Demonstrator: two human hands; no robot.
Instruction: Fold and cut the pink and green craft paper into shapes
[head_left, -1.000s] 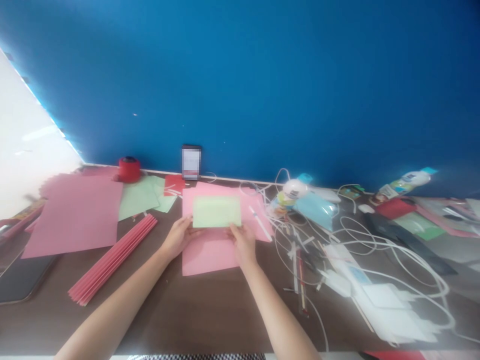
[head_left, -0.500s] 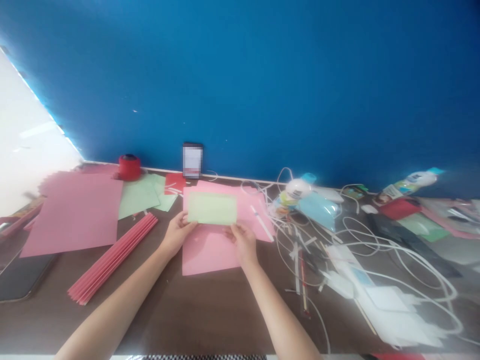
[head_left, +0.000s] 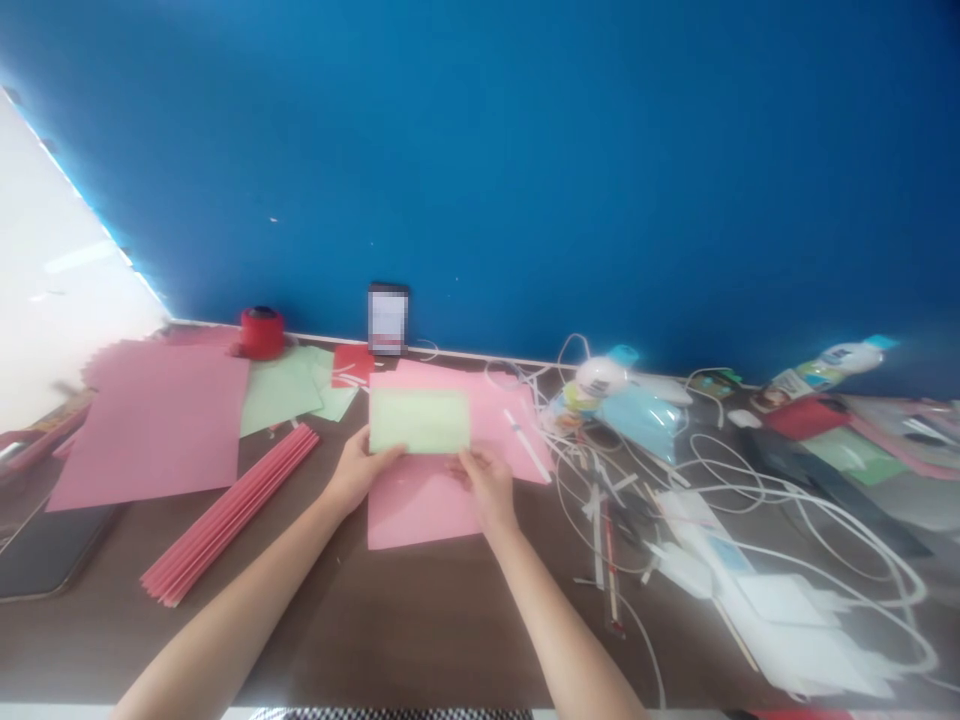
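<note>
Between my two hands is a pale green rectangle of paper (head_left: 420, 421), over pink sheets (head_left: 424, 510) on the dark tabletop. My left hand (head_left: 358, 470) grips its lower left corner, thumb lying along the bottom edge. With thumb and fingers, my right hand (head_left: 486, 480) pinches the lower right corner. The fingers behind the paper are hidden. A white strip (head_left: 527, 445) rests on the pink paper to the right of my right hand.
Left lie a pleated pink paper bundle (head_left: 231, 515), a large pink sheet (head_left: 154, 425) and green sheets (head_left: 281, 390). A red round object (head_left: 262, 333) and a phone (head_left: 388, 320) stand by the blue wall. Right are glue bottles (head_left: 600, 377), tangled white cables and a power strip (head_left: 701, 530).
The green paper has shifted slightly left and down relative to the pink sheets. My left thumb now reaches further along its bottom edge. The camera view has moved a little.
</note>
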